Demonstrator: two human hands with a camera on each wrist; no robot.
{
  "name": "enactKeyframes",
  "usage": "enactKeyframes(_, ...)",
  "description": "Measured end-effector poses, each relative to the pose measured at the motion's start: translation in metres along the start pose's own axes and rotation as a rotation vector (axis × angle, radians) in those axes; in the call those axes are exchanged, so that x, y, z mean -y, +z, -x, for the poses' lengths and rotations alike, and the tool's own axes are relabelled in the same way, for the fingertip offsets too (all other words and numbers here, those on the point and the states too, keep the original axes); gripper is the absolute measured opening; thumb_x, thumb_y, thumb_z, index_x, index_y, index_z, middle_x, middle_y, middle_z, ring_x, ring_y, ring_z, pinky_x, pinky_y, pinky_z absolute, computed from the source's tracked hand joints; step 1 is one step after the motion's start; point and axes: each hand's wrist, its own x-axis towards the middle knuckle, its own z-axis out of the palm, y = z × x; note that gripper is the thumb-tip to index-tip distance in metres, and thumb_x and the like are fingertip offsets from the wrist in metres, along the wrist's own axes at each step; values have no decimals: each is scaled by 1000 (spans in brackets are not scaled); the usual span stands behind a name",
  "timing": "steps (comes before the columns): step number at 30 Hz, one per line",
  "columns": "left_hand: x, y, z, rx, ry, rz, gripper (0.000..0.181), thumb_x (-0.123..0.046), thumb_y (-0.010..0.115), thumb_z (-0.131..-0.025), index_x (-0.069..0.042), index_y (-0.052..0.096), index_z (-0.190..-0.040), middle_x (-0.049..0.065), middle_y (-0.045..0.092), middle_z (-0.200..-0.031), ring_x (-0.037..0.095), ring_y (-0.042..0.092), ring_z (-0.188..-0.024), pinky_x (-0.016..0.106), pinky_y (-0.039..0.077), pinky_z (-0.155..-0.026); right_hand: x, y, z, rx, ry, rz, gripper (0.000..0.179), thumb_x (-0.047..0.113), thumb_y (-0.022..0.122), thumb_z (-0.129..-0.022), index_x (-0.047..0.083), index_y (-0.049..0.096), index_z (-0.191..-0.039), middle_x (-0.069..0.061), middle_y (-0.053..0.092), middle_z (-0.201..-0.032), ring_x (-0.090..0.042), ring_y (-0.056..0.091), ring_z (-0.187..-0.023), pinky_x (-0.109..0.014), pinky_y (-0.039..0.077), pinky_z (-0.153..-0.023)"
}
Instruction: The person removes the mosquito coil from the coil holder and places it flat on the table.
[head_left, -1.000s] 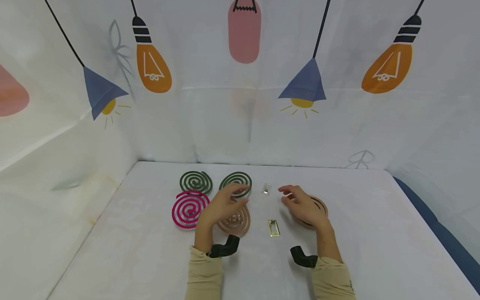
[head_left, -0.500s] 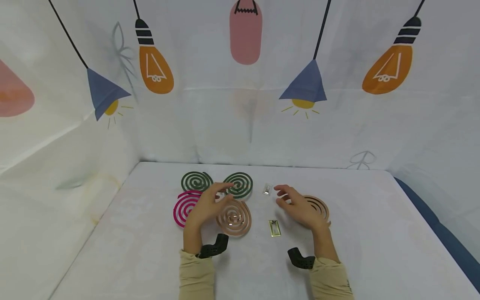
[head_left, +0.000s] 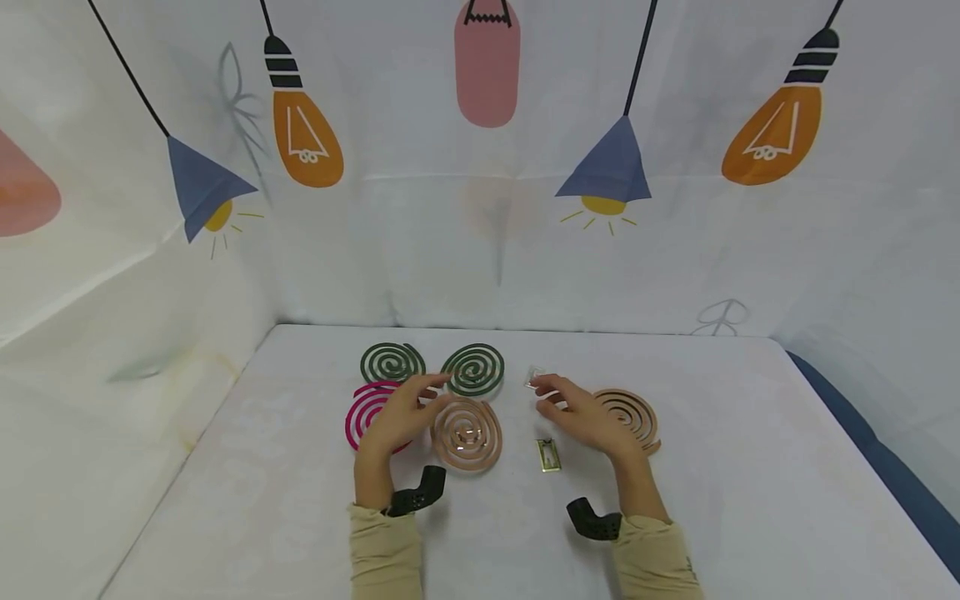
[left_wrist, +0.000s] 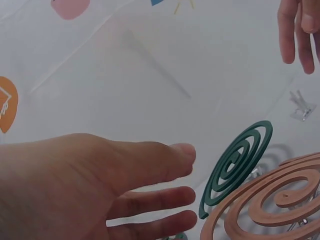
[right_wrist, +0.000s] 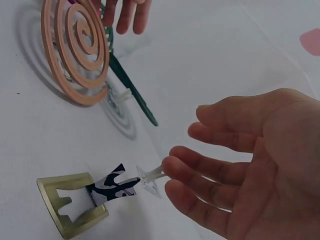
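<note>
My left hand (head_left: 396, 419) hovers over the pink mosquito coil (head_left: 352, 421), partly hiding it, with fingers relaxed and nothing in them. Beside it, a brown mosquito coil (head_left: 448, 451) sits raised on a metal stand. My right hand (head_left: 588, 418) hangs with loosely bent fingers, its fingertips overlapping a small silver coil stand (right_wrist: 150, 181) in the right wrist view. Nearer to me lies a gold coil stand (head_left: 549, 455) with an upright prong. Another brown coil (head_left: 651, 421) is partly covered by my right hand and wrist.
Two green mosquito coils, one at the left (head_left: 392, 364) and one to its right (head_left: 474, 372), lie toward the back of the white table (head_left: 247, 517). A white printed cloth (head_left: 420, 242) stands behind the table's back edge.
My left hand has moved left, from over the brown coil to over the pink one. My right hand has shifted left to the silver stand, uncovering more of the right-hand brown coil.
</note>
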Motion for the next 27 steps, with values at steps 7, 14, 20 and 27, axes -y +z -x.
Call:
enactKeyframes(7, 0, 0, 2, 55, -60, 9, 40, -13, 57, -92, -1, 54, -130, 20, 53, -130, 35, 58, -113, 48, 48, -91, 3, 11, -5, 52, -68, 2, 40, 22, 51, -97, 7, 47, -134, -15, 58, -126, -28, 56, -113, -44, 47, -91)
enactKeyframes(14, 2, 2, 2, 114, -72, -22, 41, -1, 52, -89, -1, 54, -130, 17, 54, -130, 35, 59, -111, 45, 50, -89, 2, 19, -8, 112, -66, -9, 42, 22, 50, -97, 5, 45, -136, -18, 55, -127, -31, 56, -112, -41, 49, -87)
enactKeyframes(20, 2, 1, 2, 166, -52, -51, 40, 3, 49, -89, 3, 53, -129, 20, 56, -128, 36, 59, -109, 42, 52, -87, 1, 20, -8, 112, -29, 2, 42, 20, 49, -97, 6, 45, -136, -16, 55, -127, -31, 56, -113, -42, 49, -87)
enactKeyframes(27, 4, 1, 1, 218, -12, -41, 45, 9, 45, -85, 9, 50, -130, 25, 55, -128, 38, 60, -107, 38, 53, -82, 2, 23, -8, 124, -48, -7, 43, 21, 49, -97, 3, 45, -135, -17, 56, -124, -31, 57, -109, -39, 50, -84)
